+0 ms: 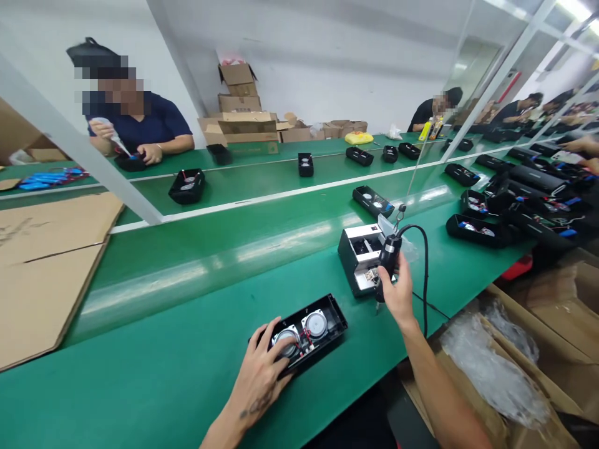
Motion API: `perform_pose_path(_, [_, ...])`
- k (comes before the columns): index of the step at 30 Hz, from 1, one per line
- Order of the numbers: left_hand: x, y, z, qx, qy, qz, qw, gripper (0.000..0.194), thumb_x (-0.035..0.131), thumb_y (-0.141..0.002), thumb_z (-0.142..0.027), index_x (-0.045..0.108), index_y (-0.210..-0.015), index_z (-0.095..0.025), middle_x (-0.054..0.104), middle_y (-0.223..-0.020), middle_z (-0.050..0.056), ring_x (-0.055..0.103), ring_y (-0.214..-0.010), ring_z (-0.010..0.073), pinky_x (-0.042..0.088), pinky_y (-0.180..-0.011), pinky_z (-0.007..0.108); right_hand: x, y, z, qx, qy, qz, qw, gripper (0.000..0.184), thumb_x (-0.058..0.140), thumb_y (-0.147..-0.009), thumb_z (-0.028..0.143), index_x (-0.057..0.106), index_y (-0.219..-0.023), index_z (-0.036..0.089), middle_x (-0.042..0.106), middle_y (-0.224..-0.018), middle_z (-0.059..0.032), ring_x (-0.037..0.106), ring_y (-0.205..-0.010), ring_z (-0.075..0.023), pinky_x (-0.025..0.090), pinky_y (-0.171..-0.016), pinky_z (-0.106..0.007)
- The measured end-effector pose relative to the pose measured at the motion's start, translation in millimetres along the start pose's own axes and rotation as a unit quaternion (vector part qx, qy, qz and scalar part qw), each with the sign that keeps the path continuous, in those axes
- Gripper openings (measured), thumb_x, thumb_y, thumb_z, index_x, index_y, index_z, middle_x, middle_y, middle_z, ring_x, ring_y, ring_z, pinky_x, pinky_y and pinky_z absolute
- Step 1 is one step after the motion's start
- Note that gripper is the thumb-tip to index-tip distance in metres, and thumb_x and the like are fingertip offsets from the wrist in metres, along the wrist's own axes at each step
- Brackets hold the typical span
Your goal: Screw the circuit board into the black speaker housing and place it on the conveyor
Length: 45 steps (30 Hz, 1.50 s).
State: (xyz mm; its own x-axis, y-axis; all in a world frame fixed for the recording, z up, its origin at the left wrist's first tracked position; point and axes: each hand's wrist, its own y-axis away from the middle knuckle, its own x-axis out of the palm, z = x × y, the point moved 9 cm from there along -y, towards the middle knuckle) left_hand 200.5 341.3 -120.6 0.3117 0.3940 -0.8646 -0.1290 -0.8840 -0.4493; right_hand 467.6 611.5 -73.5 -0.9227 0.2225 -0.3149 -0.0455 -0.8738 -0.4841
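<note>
On the green bench in front of me lies an open black speaker housing [334, 321] with two round silver speaker drivers and red wires inside. My left hand [264, 358] grips its left end, fingers over the near driver. A black electric screwdriver [389, 252] hangs upright in my right hand [397, 290], its bit pointing down and its cable curving off to the right. Just behind the tool stands a black and white screw feeder [360, 255], partly covered by the screwdriver and hand. The screwdriver's tip is apart from the housing.
Cardboard sheets [51, 268] lie at the left. Behind the feeder sits another speaker housing [373, 202]; many more [482, 231] crowd the right. A box with plastic bags [496, 368] stands at the lower right. Across the bench, a person [140, 125] handles a housing.
</note>
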Motion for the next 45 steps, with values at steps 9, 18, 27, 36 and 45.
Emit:
perform_pose_path(9, [-1.7, 3, 8, -0.001, 0.022, -0.038, 0.999, 0.026, 0.093, -0.072, -0.032, 0.068, -0.078, -0.028, 0.078, -0.128, -0.005, 0.047, -0.148, 0.0382, 0.034, -0.121, 0.054, 18, 15, -12, 0.084, -0.257, 0.127, 0.954, 0.038, 0.083, -0.087, 0.042, 0.062, -0.11, 0.02, 0.061, -0.062, 0.0079, 0.055, -0.046, -0.0134, 0.049, -0.052, -0.029])
perform_pose_path(18, [4.0, -10, 15, -0.035, 0.076, -0.064, 0.994, 0.016, 0.078, -0.087, -0.033, 0.069, -0.075, -0.028, 0.081, -0.119, -0.005, 0.052, -0.144, 0.0372, 0.035, -0.117, 0.055, -20, -44, 40, 0.008, -0.309, -0.031, 0.951, 0.034, 0.077, -0.093, 0.038, 0.053, -0.112, 0.024, 0.058, -0.058, 0.0111, 0.055, -0.046, -0.0128, 0.05, -0.056, -0.029])
perform_pose_path(27, [5.9, -15, 13, -0.024, 0.057, -0.054, 0.997, 0.015, 0.084, -0.082, -0.03, 0.07, -0.077, -0.029, 0.08, -0.122, -0.004, 0.05, -0.147, 0.0357, 0.035, -0.119, 0.052, 35, -23, 31, 0.093, -0.214, 0.19, 0.954, 0.034, 0.087, -0.08, 0.043, 0.062, -0.091, 0.021, 0.058, -0.06, 0.0061, 0.05, -0.046, -0.0116, 0.044, -0.045, -0.026])
perform_pose_path(36, [9.1, -22, 1, -0.026, 0.019, -0.026, 0.999, 0.019, 0.091, -0.079, -0.03, 0.073, -0.08, -0.027, 0.079, -0.123, -0.002, 0.052, -0.146, 0.0401, 0.04, -0.117, 0.058, 42, 57, 102, 0.057, -0.453, 0.214, 0.864, 0.033, 0.077, -0.096, 0.037, 0.053, -0.118, 0.03, 0.054, -0.068, 0.0107, 0.045, -0.04, -0.0084, 0.04, -0.041, -0.023])
perform_pose_path(45, [9.8, -21, 1, -0.016, 0.0, -0.007, 1.0, 0.025, 0.096, -0.073, -0.031, 0.076, -0.087, -0.028, 0.079, -0.125, -0.002, 0.052, -0.145, 0.0415, 0.04, -0.118, 0.059, 78, 87, 110, 0.036, -0.404, 0.245, 0.881, 0.031, 0.072, -0.098, 0.043, 0.054, -0.116, 0.026, 0.053, -0.066, 0.0084, 0.049, -0.049, -0.0108, 0.044, -0.047, -0.025])
